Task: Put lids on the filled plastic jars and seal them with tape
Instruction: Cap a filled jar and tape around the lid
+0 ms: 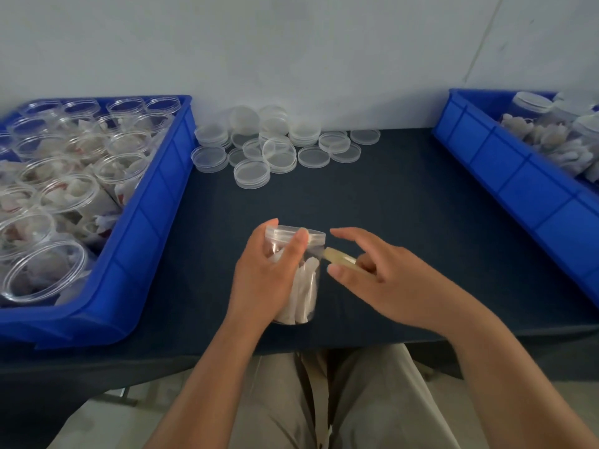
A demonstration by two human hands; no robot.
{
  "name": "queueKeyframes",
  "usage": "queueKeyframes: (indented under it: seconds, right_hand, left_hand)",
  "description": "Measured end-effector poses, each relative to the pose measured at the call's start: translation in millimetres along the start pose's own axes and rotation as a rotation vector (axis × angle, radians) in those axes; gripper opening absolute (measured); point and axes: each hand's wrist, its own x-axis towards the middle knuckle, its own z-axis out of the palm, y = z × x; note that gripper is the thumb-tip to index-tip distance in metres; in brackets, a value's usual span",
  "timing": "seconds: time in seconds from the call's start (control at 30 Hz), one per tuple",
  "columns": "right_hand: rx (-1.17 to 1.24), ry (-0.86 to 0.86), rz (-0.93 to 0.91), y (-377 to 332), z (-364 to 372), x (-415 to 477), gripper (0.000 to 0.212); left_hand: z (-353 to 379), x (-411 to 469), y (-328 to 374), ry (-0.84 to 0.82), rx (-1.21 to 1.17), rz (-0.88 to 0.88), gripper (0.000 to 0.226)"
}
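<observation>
fingers of the left hand [262, 273] are wrapped round a filled jar [304, 286], which is stood upright on the dark table [389, 196] with its lid [285, 233] already seated; the thumb is laid up to the lid's rim. a tape roll [338, 259] is pinched in the right hand [382, 277] just beside the jar, below the lid, while the index finger is held straight above it. loose lids [269, 147] are piled well beyond the fingertips. a blue bin of open jars [139, 228] is set outward of the left fingers, and a second blue bin [505, 170] outward of the right.
</observation>
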Motion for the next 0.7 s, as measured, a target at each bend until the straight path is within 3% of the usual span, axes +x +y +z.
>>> queueKeyframes:
  seconds: [0.2,0.43,0.57,0.7]
  right_hand:
    - [-0.039,0.038,-0.014,16.7,-12.8,3.8,0.037]
    - [-0.028,0.021,-0.021,17.9,-1.1,18.0,0.045]
    - [-0.028,0.007,-0.062,10.6,8.5,20.1,0.061]
    - [0.003,0.122,-0.033,10.7,13.6,18.6,0.05]
  left_hand:
    - [-16.5,12.3,-9.7,-0.088,-0.156,-0.071,0.083]
    - [-19.9,6.3,-26.1,-0.415,-0.576,-0.316,0.094]
    - [-20.0,8.2,-27.4,-0.444,-0.514,-0.306,0.087]
    - [-18.9,8.7,-17.0,-0.27,-0.316,-0.128,0.061]
